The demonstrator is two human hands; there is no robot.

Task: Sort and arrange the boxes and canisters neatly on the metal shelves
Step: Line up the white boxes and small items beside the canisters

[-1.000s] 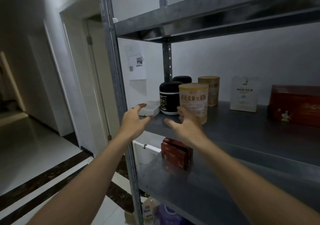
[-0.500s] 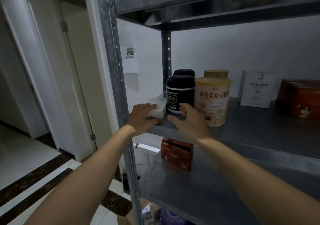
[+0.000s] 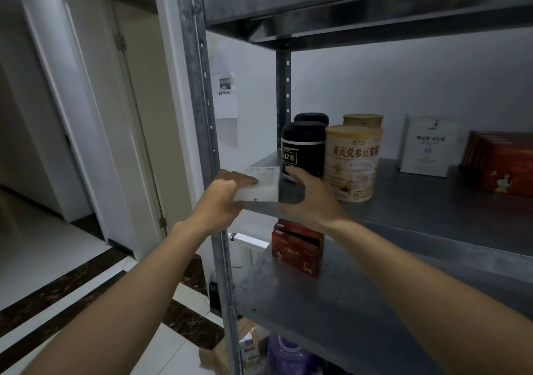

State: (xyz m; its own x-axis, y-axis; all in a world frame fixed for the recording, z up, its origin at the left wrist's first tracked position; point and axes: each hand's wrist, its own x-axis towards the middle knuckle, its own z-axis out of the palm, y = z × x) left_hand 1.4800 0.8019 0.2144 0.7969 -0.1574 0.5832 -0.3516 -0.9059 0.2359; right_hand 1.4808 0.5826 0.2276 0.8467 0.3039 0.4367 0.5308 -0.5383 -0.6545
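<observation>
Centre frame: left hand (image 3: 222,201) grips the white box (image 3: 264,185) at the front left corner of the middle shelf (image 3: 418,210). Right hand (image 3: 311,198) is spread and holds nothing, just right of the box, fingertips near the black canister (image 3: 302,149).

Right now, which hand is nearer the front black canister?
Right. The right hand has its fingertips at the base of the front black canister; the left hand grips the white box, to the canister's left.
</observation>
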